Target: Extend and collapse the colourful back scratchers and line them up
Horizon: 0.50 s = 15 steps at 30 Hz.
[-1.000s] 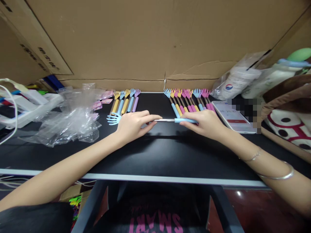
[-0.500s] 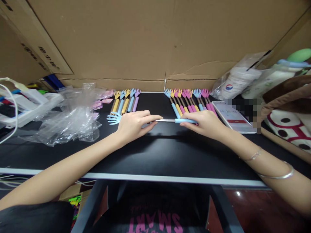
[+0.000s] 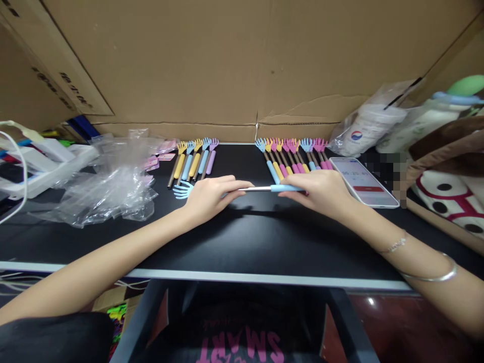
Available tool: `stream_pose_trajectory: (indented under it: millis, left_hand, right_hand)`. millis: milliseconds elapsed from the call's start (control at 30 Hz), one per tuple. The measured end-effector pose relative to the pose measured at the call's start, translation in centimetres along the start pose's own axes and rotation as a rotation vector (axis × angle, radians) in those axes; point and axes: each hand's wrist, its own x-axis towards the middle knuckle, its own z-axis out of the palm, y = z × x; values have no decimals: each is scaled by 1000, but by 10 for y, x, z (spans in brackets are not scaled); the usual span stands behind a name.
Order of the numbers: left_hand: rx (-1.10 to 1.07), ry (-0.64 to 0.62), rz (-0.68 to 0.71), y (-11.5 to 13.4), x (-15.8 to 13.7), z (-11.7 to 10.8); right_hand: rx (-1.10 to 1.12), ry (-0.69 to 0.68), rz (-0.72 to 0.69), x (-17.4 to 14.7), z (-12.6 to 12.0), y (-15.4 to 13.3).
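Note:
A light-blue back scratcher (image 3: 260, 189) lies level across both hands, with its claw-shaped head to the left and a metal rod in the middle. My left hand (image 3: 212, 196) is closed round the scratcher near its head. At the other end, my right hand (image 3: 317, 191) grips the blue handle. Behind my left hand, a row of yellow, blue and purple back scratchers (image 3: 194, 161) lies on the desk. Beyond my right hand, another row of blue, yellow and pink back scratchers (image 3: 293, 159) has its heads against the cardboard; some handles are hidden by that hand.
Crumpled clear plastic bags (image 3: 109, 186) and pink cards (image 3: 153, 162) lie on the black desk (image 3: 242, 247) at left, beside a white power strip (image 3: 49, 171). On the right are a phone (image 3: 365, 184), a bagged cup (image 3: 374, 128) and a bottle. Cardboard (image 3: 227, 60) walls the back.
The blue claw head has shifted slightly to the right, nearer my left hand. Both hands keep hold of the scratcher and have hardly moved.

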Motion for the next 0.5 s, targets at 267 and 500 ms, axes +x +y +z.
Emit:
stream_pose_trajectory:
  millis: [267,500]
  left_hand:
    - [-42,-61,-20,3,0,0]
    - [160,73,35,3,-1,0]
  right_hand:
    - [-85,35,-71,2,-1,-2]
    - [-41,-76,16,0,7,0]
